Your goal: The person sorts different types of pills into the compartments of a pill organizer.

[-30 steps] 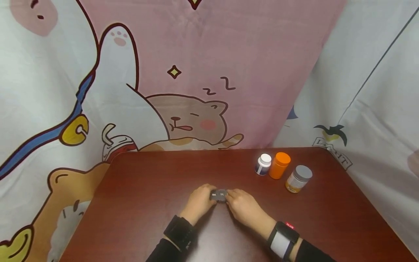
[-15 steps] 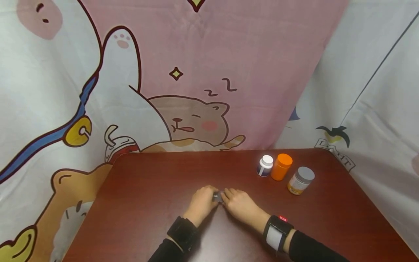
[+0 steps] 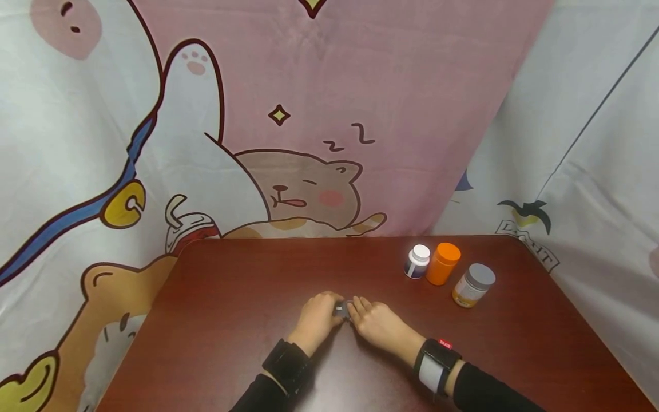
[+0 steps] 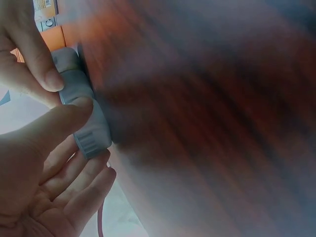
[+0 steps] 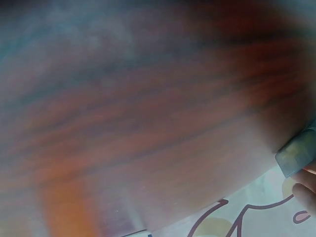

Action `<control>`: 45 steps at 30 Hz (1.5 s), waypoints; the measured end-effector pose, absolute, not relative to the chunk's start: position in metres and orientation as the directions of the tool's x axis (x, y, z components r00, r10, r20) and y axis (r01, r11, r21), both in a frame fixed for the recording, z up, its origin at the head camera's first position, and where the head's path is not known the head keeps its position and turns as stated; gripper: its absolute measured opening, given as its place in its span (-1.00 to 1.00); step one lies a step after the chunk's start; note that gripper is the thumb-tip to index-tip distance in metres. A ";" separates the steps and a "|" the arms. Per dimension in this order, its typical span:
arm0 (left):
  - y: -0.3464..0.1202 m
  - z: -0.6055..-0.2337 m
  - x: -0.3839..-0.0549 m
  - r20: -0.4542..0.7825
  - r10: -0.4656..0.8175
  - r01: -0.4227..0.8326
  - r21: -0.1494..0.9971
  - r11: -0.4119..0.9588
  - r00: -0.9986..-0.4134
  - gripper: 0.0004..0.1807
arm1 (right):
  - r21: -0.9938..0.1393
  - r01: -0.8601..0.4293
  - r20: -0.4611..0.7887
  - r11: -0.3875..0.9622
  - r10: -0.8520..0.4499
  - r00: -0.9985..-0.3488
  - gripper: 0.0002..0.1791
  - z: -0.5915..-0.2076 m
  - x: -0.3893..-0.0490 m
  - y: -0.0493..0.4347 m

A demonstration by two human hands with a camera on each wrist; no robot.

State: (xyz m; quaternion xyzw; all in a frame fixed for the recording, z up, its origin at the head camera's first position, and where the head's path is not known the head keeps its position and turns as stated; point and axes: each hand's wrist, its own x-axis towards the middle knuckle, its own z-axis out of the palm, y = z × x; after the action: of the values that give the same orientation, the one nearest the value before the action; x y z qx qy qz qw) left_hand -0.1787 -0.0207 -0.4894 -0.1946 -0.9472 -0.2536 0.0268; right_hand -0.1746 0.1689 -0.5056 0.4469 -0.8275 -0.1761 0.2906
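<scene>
A small grey segmented pill box (image 3: 340, 309) with pale lettering lies low over the table between my hands, mostly covered by fingers in the head view. My left hand (image 3: 315, 321) grips its left end; in the left wrist view the thumb presses along one side and curled fingers lie behind the other. At the opposite end, my right hand (image 3: 378, 324) pinches the box with its fingers close together. The left wrist view shows several joined segments of the box (image 4: 94, 126). Only one corner of the box (image 5: 296, 153) enters the right wrist view.
Toward the back right of the dark red-brown table (image 3: 247, 274) stand a white-capped bottle (image 3: 417, 261), an orange bottle (image 3: 443, 264) and a grey-lidded jar (image 3: 473, 285). A cartoon-printed cloth (image 3: 412, 114) hangs behind the table's far edge.
My right hand has shifted left over the pill box, narrowing the gap between the hands and covering more of it. The head view has moved slightly. Over the last half second, little differs.
</scene>
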 end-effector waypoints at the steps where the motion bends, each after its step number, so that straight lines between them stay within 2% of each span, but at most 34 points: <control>1: -0.021 -0.489 -0.179 0.148 0.357 0.383 0.468 0.796 -0.922 -0.58 | 0.542 -0.642 0.331 0.541 -0.841 -0.429 -0.72 -0.505 -0.175 0.169; 5: -0.021 -0.488 -0.179 0.146 0.363 0.388 0.467 0.795 -0.920 -0.61 | 0.495 -0.657 0.375 0.569 -0.822 -0.429 -0.76 -0.502 -0.179 0.168; 9: -0.022 -0.487 -0.179 0.151 0.359 0.386 0.478 0.789 -0.921 -0.62 | 0.413 -0.670 0.404 0.617 -0.783 -0.472 -0.80 -0.500 -0.180 0.168; 16: -0.023 -0.489 -0.179 0.164 0.343 0.377 0.502 0.778 -0.925 -0.59 | 0.053 -0.692 0.382 0.720 -0.655 -0.652 -0.82 -0.491 -0.181 0.171; 20: -0.025 -0.488 -0.179 0.183 0.342 0.387 0.507 0.770 -0.922 -0.58 | -0.051 -0.690 0.378 0.722 -0.625 -0.682 -0.83 -0.482 -0.191 0.171; 32: -0.027 -0.493 -0.180 0.159 0.324 0.355 0.557 0.751 -0.933 -0.57 | -0.023 -0.625 0.378 0.780 -0.572 -0.728 -0.81 -0.482 -0.219 0.169; 40: -0.029 -0.492 -0.175 0.137 0.313 0.333 0.568 0.753 -0.940 -0.56 | 0.063 -0.662 0.384 0.747 -0.630 -0.675 -0.72 -0.490 -0.222 0.171; 45: -0.029 -0.493 -0.175 0.162 0.313 0.351 0.515 0.782 -0.936 -0.59 | 0.134 -0.665 0.373 0.735 -0.659 -0.653 -0.69 -0.484 -0.226 0.186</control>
State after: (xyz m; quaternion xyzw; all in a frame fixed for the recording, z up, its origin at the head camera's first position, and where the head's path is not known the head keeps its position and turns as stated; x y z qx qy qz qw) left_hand -0.1750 -0.0287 -0.4931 -0.1761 -0.9433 -0.2792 0.0338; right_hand -0.2264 0.1856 -0.4845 0.3642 -0.9090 0.0073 0.2025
